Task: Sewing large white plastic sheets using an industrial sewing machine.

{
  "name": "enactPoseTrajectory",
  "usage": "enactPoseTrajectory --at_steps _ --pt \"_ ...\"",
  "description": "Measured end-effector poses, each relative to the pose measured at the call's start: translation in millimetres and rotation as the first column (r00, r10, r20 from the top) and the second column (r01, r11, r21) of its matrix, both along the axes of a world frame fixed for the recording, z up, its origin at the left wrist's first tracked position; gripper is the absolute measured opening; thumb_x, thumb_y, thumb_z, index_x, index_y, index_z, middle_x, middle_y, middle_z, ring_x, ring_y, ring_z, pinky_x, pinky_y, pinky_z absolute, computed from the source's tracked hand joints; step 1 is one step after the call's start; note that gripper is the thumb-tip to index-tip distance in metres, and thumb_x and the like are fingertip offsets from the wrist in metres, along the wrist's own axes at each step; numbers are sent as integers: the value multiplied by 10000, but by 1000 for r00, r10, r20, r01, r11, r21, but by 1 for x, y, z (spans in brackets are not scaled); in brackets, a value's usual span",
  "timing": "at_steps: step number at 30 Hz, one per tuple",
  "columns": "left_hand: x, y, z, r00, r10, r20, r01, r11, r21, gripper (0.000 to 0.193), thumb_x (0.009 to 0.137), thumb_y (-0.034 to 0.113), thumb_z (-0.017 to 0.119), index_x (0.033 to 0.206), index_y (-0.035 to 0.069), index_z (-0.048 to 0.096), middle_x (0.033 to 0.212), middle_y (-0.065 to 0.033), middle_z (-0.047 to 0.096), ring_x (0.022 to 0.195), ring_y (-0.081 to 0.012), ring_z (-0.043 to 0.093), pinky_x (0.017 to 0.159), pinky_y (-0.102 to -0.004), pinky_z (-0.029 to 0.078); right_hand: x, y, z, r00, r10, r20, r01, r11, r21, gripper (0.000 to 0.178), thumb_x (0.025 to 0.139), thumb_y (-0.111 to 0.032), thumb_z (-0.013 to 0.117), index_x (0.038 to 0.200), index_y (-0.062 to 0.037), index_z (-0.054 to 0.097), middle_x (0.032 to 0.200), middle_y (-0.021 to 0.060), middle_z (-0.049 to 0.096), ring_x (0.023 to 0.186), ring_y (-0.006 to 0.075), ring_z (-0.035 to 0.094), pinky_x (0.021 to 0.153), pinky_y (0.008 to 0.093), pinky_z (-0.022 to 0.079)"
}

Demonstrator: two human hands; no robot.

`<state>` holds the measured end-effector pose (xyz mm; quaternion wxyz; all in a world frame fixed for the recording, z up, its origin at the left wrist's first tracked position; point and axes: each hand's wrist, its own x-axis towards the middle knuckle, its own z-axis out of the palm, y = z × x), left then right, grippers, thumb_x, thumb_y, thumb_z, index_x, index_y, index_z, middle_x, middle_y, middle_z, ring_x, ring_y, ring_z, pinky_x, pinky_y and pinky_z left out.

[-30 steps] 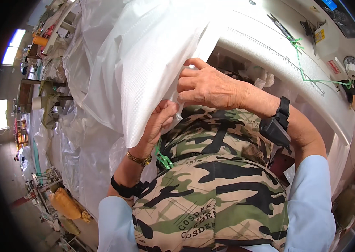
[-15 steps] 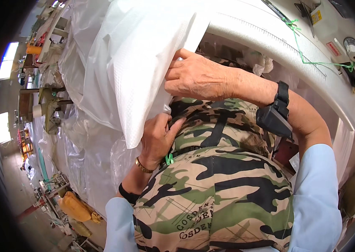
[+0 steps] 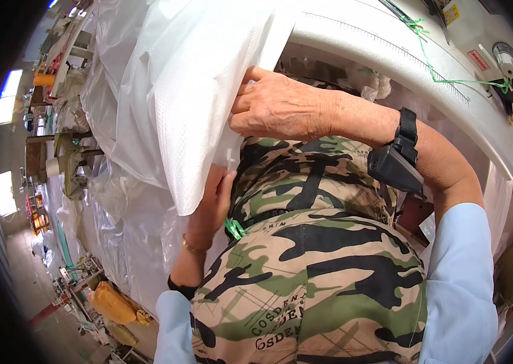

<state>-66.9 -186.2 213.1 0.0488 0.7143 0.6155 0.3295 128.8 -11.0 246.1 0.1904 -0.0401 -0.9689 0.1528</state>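
Observation:
A white woven plastic sheet hangs in folds over the table's edge in front of me, its lower corner pointing down. My right hand has its fingers curled round the sheet's right edge, the fingertips tucked behind it. Lower down, my left hand is beside the hanging corner, partly behind the sheet. Its thumb shows, but its other fingers are covered, so its grip is hidden. Thin clear plastic film spreads to the left of that hand. A camouflage apron covers my front.
A white table edge with ruler marks curves across the upper right. On it are a pale machine, a thread spool and a green string. A yellow-orange sack lies at lower left, near racks and piled plastic.
My left hand has slipped further behind the sheet, so less of its fingers shows. My right hand keeps its hold and has shifted slightly left with the sheet.

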Motion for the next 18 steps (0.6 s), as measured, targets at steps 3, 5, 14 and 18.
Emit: enactPoseTrajectory --at_steps 3,5,14,18 --pt "-40 -18 17 692 320 647 297 691 -659 56 903 55 602 849 39 600 673 46 487 632 -58 462 534 -238 342 5 0 -3 999 25 -44 -26 1000 -3 134 861 -230 673 837 -105 631 885 16 654 997 178 621 1033 415 364" --pt "-39 -14 15 665 402 630 268 659 -703 54 911 60 598 858 54 607 679 59 489 613 -56 441 530 -231 334 9 1 -6 995 42 -93 -42 999 0 103 860 -221 671 860 -122 642 839 12 640 941 186 621 944 382 396" --pt "26 -4 53 973 -228 -21 221 959 -180 212 818 109 781 894 -24 634 738 -102 616 530 -186 502 518 -273 417 9 -4 -10 999 -29 -26 30 998 59 120 854 -224 691 911 -117 690 840 11 663 950 178 625 938 368 402" --pt "50 17 41 985 -58 163 77 991 -113 405 816 -18 732 1203 -41 617 1015 -135 671 600 -122 521 524 -245 416 9 -6 -8 999 -42 -26 44 996 74 108 871 -212 661 902 -114 697 838 5 669 930 177 629 894 360 403"
